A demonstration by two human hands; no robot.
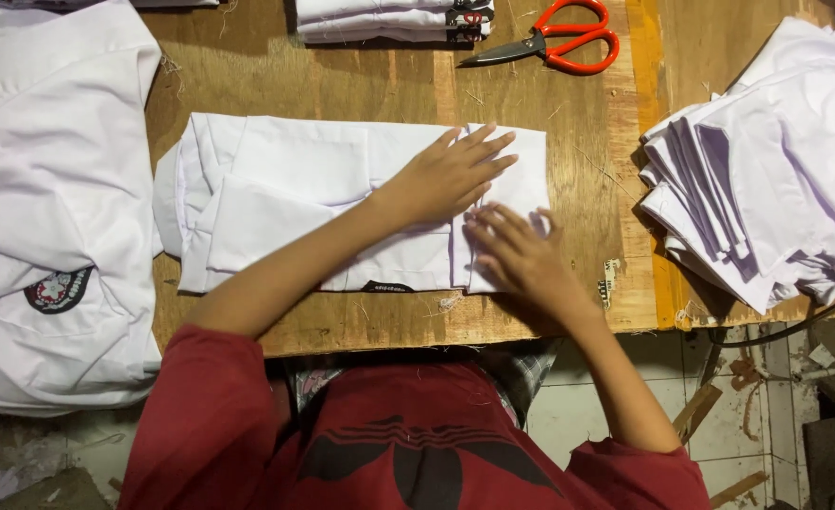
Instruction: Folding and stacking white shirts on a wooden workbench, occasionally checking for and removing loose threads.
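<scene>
Shirt (285, 189) white matt cloth, smooth; table (342, 66) rough worn wood; scissors (569, 38) glossy red plastic handles.

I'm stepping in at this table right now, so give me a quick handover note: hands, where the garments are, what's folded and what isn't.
Left hand: flat, fingers spread, pressing the white shirt on the wooden table.
Right hand: flat on the shirt's right end, holding nothing.
Done: shirt folded into a long strip; folded stack at the far edge.
Left: the strip looks not yet folded short; white pile on the right, badged white shirts on the left.
Red-handled scissors lie unused.
</scene>
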